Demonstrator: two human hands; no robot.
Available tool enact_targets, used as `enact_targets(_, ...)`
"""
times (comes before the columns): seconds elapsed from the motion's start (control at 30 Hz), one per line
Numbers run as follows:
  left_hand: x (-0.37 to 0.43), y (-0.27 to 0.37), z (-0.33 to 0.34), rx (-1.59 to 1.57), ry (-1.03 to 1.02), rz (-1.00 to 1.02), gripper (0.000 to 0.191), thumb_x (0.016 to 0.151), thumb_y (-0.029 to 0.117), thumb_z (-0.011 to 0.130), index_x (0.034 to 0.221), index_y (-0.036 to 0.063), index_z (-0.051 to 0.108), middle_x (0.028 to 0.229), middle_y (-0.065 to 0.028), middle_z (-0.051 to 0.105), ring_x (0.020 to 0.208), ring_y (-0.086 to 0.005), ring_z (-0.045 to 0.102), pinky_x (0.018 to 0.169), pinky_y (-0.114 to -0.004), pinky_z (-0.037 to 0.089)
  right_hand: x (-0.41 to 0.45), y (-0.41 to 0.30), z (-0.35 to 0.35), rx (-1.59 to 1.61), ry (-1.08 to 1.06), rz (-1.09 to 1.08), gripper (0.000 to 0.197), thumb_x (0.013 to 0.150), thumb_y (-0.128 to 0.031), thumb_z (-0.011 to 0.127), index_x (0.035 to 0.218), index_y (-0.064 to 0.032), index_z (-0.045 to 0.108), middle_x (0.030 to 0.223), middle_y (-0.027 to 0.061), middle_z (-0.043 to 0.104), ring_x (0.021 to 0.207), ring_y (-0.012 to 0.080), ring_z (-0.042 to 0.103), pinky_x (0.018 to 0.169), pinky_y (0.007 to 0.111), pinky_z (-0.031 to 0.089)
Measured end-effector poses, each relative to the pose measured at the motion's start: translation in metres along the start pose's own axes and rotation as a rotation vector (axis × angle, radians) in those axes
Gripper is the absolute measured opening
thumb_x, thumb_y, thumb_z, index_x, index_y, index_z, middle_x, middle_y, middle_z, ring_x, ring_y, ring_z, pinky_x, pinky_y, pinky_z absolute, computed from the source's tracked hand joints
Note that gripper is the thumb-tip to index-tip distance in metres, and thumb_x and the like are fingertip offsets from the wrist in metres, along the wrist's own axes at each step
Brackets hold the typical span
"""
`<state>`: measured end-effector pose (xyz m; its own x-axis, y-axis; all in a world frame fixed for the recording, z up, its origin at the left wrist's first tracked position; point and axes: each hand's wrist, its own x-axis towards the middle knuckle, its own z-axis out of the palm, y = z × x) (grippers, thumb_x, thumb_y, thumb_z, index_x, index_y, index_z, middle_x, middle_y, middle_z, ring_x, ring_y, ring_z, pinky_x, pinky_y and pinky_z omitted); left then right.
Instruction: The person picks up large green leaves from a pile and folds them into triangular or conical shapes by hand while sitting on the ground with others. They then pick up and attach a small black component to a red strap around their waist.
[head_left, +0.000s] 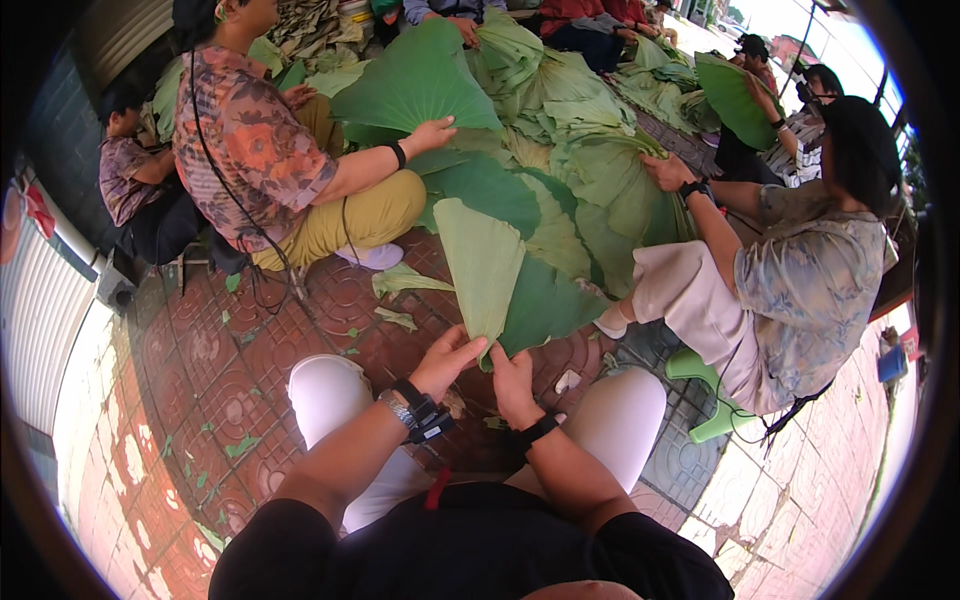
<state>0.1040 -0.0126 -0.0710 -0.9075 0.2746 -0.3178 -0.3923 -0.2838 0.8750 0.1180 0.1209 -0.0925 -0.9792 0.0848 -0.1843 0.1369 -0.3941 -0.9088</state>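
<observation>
My left hand (448, 361) pinches the narrow lower end of a lotus leaf with a folded pale green part (481, 262) between thumb and fingers. Close beside it, my right hand (515, 381) grips the base of the dark green part (551, 306), which spreads to the right. Whether the pale and dark parts belong to one leaf or two, I cannot tell. Both hands are held between my knees, above the paving, and the leaf fans out away from me. Its upper edge overlaps other lotus leaves (487, 191) beyond.
A large pile of lotus leaves (585, 105) lies ahead. On the left a seated person's hand (431, 136) touches a broad leaf (420, 79); on the right another's hand (667, 171) holds folded leaves. A green plastic stool (712, 427) stands at right. Leaf scraps (241, 447) dot the paving (300, 330).
</observation>
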Motion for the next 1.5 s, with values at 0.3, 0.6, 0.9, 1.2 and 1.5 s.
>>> enact_targets(0.3,0.001,-0.004,-0.003,0.065,-0.082,0.056,0.045,0.093,0.022,0.066,0.132,0.0055,0.051,0.127,-0.0032,0.058,0.113,-0.0116,0.056,0.097,-0.03,0.045,0.007,0.005,0.002,-0.022,0.044,-0.15,0.031,0.092,0.0,0.055,0.123,0.0019,0.053,0.116,0.0057,0.062,0.104,0.014,0.057,0.091,0.028,0.045)
enact_targets(0.6,0.0,-0.004,0.003,0.231,-0.119,0.212,0.054,0.094,0.018,0.063,0.14,0.0016,0.04,0.134,-0.0062,0.052,0.123,-0.0159,0.047,0.106,-0.033,0.036,0.008,0.003,0.002,0.052,-0.002,-0.071,0.026,0.097,-0.013,0.057,0.12,-0.0003,0.056,0.112,0.0038,0.063,0.101,0.0124,0.059,0.087,0.027,0.047)
enact_targets(0.9,0.011,-0.003,-0.012,0.112,0.209,0.286,0.032,0.102,0.011,0.045,0.132,0.0006,0.048,0.121,-0.0072,0.06,0.108,-0.0147,0.058,0.095,-0.031,0.048,0.006,0.004,0.003,-0.098,-0.214,0.234,0.039,0.101,-0.038,0.049,0.109,-0.0022,0.062,0.1,0.0077,0.067,0.084,0.0136,0.063,0.076,0.027,0.05)
enact_targets(1.2,0.006,0.016,-0.011,0.038,0.354,0.285,0.03,0.103,0.011,0.039,0.131,0.0068,0.05,0.117,-0.0045,0.063,0.098,-0.0125,0.063,0.085,-0.03,0.053,0.004,-0.002,0.002,-0.133,-0.386,0.3,0.04,0.103,-0.037,0.045,0.105,-0.0015,0.064,0.098,0.0075,0.068,0.083,0.013,0.063,0.075,0.026,0.05)
enact_targets(1.5,0.017,0.005,-0.014,0.119,0.366,0.363,0.042,0.095,-0.004,0.046,0.136,0.0033,0.05,0.12,-0.0067,0.062,0.106,-0.013,0.058,0.091,-0.028,0.047,0.007,-0.006,0.005,-0.119,-0.237,0.074,0.035,0.1,-0.019,0.054,0.131,-0.005,0.048,0.104,0.007,0.067,0.085,0.0126,0.063,0.075,0.024,0.049)
